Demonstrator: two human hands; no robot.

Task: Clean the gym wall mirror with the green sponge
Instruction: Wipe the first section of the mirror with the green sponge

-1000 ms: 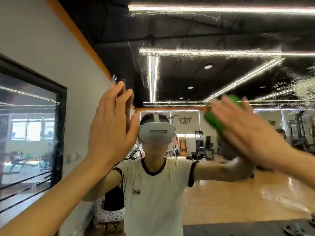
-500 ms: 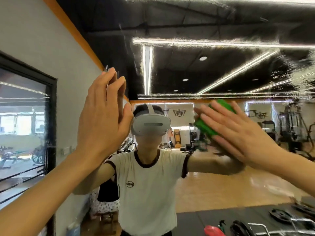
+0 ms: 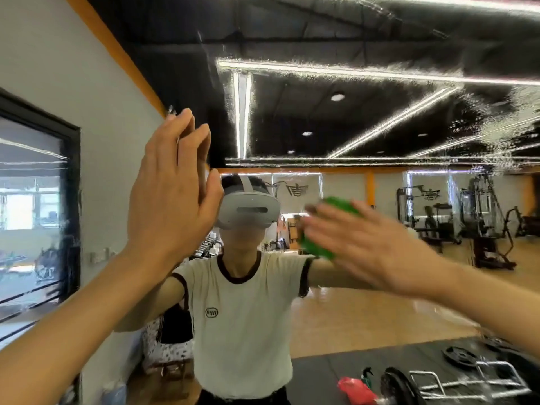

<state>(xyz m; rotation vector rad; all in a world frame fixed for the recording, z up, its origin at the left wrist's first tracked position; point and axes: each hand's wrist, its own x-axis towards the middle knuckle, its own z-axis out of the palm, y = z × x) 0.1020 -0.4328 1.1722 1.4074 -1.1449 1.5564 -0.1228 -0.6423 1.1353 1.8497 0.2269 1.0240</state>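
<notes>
Mirror (image 3: 380,118): wall-mounted, streaked wet up high
Green sponge (image 3: 318,244): pressed flat to glass, mid-height, for wiping
Right hand (image 3: 374,247): fingers spread across sponge, spreading pressure
Left hand (image 3: 172,197): flat, fingers straight, apparently bracing on glass

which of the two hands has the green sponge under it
The right hand, pressing the green sponge against the mirror. The left hand is raised flat with nothing in it.

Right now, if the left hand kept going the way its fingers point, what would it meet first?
The left hand points up along the mirror; nothing shows in that line, though depth is unclear.
</notes>
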